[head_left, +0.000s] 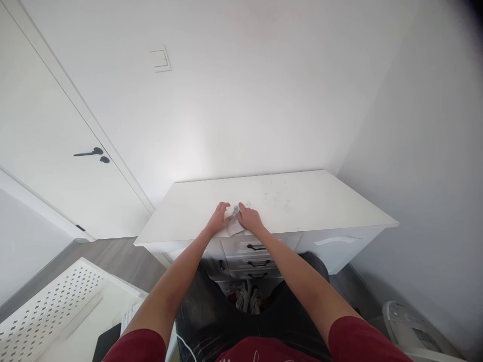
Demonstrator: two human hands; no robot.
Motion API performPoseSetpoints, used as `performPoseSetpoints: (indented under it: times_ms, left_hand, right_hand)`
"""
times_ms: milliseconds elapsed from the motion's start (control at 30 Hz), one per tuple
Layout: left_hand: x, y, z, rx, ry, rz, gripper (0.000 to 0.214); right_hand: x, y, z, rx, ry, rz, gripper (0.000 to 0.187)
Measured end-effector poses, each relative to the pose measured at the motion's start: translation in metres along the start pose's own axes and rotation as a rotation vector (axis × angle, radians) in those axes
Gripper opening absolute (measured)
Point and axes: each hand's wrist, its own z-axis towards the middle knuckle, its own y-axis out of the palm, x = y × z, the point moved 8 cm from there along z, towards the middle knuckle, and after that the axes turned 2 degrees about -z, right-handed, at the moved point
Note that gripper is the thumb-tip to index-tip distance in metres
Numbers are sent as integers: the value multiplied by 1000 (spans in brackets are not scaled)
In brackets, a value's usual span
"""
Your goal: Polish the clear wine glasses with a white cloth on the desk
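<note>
A crumpled white cloth or wipe (235, 228) lies at the front edge of the white cabinet top (320, 206). Its upper part shows greyish marks. My right hand (249, 218) is closed on the cloth's right side, thumb and fingers pressed to it. On the other side, my left hand (219, 219) has its fingers curved and apart, with the thumb at the cloth's left edge; whether the thumb presses on it is too small to tell. Dark smudges (277, 197) mark the cabinet top beyond my right hand.
Below the top are drawers with black handles (258, 263). A white wall stands behind the cabinet, and a door with a black handle (88, 152) is at the left. Near me at lower left is a white perforated panel (56, 306); at lower right, a translucent box (411, 329).
</note>
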Motion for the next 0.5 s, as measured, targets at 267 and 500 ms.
performPoseSetpoints:
  times_ms: [267,500]
  left_hand:
    - [-6,3,1,-6,-63,-28,43]
    - [-8,3,1,-17,-95,-15,39]
  right_hand:
    - [5,-2,1,-12,18,-22,31]
    - [-1,0,0,-35,-58,1,35]
